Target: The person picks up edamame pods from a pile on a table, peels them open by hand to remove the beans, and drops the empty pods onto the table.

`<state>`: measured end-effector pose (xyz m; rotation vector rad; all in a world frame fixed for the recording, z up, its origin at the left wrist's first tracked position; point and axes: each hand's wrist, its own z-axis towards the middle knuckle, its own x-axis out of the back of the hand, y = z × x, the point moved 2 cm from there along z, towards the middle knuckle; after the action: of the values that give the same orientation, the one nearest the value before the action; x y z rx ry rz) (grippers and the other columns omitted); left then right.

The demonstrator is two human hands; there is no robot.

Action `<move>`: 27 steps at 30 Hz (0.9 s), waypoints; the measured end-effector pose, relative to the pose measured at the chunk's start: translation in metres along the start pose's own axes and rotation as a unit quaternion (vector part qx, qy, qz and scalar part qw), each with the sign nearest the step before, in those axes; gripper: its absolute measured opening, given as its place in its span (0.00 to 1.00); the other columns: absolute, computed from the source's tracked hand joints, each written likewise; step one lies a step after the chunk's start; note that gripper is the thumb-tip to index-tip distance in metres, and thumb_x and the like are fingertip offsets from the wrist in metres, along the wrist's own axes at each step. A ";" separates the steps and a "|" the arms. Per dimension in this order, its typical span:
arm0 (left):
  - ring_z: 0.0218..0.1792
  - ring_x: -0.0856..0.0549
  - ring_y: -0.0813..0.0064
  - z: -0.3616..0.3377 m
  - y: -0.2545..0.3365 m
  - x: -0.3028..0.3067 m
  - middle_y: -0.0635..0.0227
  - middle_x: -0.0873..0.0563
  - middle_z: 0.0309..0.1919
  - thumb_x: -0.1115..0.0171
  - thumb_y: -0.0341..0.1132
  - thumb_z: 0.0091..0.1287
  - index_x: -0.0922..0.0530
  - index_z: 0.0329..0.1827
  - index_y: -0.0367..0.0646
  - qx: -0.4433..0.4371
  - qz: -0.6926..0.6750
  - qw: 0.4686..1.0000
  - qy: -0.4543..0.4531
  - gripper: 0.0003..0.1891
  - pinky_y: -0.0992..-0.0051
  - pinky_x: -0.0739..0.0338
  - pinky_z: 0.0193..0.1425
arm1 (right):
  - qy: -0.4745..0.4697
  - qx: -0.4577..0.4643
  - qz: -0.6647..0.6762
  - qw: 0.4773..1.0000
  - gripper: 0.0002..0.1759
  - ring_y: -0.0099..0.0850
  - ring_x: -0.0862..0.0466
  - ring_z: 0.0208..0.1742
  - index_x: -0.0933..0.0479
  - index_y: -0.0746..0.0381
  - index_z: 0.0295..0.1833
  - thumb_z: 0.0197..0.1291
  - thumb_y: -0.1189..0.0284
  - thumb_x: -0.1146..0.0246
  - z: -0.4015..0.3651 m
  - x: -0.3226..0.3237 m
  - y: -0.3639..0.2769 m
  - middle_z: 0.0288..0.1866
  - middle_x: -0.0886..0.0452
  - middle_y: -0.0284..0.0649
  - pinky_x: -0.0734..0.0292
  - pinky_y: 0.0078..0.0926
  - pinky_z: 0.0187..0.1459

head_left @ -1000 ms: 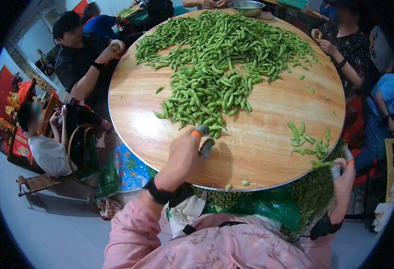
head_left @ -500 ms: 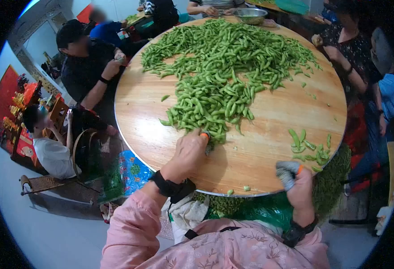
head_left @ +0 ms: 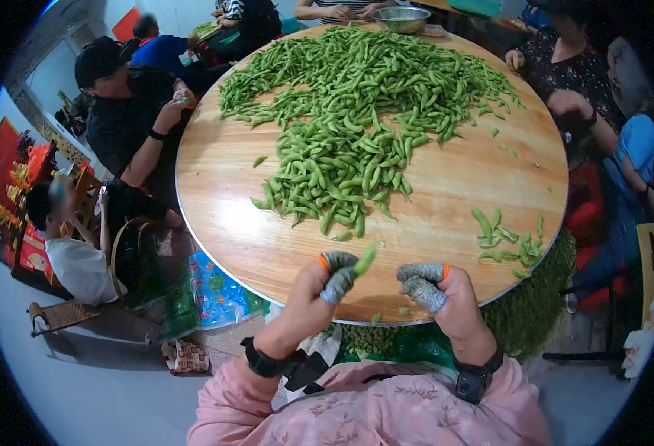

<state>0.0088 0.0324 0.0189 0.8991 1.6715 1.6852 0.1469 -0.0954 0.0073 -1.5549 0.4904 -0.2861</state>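
My left hand (head_left: 306, 303) pinches a green soybean pod (head_left: 366, 258) between its thumb and a finger, both in grey knitted finger covers. The pod points up and to the right over the near edge of the round wooden table (head_left: 446, 245). Facing it from the right, my right hand (head_left: 457, 306) has its grey-covered thumb and finger curled together; anything between them is hidden. A large heap of soybean pods (head_left: 342, 160) spreads from the table's middle to its far side, beyond both hands.
Several opened-looking pods (head_left: 513, 245) lie at the table's right. A metal bowl (head_left: 401, 18) stands at the far edge. People sit around the table, one in a black cap (head_left: 96, 63) at left. Greenish piles (head_left: 531, 308) lie below the near right edge.
My left hand has drawn back from the heap towards me with a pod in it. The right hand has moved left from the table's right side to face it.
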 end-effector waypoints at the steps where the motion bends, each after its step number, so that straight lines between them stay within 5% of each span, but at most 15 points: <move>1: 0.32 0.30 0.87 -0.005 0.000 -0.004 0.76 0.27 0.31 0.52 0.26 0.61 0.31 0.42 0.37 0.002 0.020 1.000 -0.023 0.08 0.87 0.35 0.37 | -0.004 -0.008 0.035 0.999 0.09 0.20 0.25 0.35 0.27 0.70 0.40 0.51 0.81 0.44 0.001 -0.001 -0.002 0.33 0.22 0.35 0.29 0.16 0.38; 10: 0.28 0.29 0.83 -0.012 0.001 -0.017 0.70 0.26 0.24 0.53 0.23 0.59 0.30 0.38 0.33 0.018 0.033 0.993 -0.111 0.06 0.82 0.32 0.32 | -0.055 -0.072 0.130 0.987 0.05 0.13 0.32 0.25 0.26 0.64 0.36 0.53 0.76 0.44 -0.004 -0.001 -0.011 0.26 0.26 0.26 0.37 0.10 0.26; 17: 0.25 0.29 0.79 -0.011 0.008 -0.016 0.65 0.26 0.21 0.53 0.22 0.57 0.29 0.34 0.33 -0.002 0.099 0.987 -0.128 0.05 0.79 0.32 0.31 | -0.051 -0.085 0.098 0.990 0.05 0.13 0.32 0.24 0.26 0.64 0.36 0.54 0.76 0.45 -0.003 -0.004 -0.011 0.25 0.26 0.26 0.37 0.11 0.25; 25: 0.22 0.27 0.69 -0.012 0.002 -0.020 0.60 0.25 0.21 0.49 0.24 0.55 0.29 0.34 0.34 -0.011 0.127 0.984 -0.126 0.05 0.75 0.32 0.28 | -0.005 -0.052 0.038 0.998 0.07 0.18 0.26 0.33 0.27 0.69 0.38 0.51 0.81 0.44 -0.002 -0.001 0.003 0.30 0.23 0.33 0.31 0.15 0.36; 27: 0.23 0.25 0.65 -0.013 -0.003 -0.023 0.59 0.25 0.22 0.47 0.24 0.53 0.28 0.35 0.35 -0.017 0.160 0.981 -0.111 0.07 0.73 0.31 0.28 | 0.014 -0.026 0.041 0.999 0.07 0.16 0.28 0.28 0.26 0.68 0.37 0.51 0.79 0.43 -0.002 -0.003 0.002 0.27 0.24 0.32 0.34 0.12 0.30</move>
<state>0.0119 0.0062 0.0151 1.3448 1.3996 1.7355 0.1432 -0.0955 0.0058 -1.5781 0.5859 -0.2327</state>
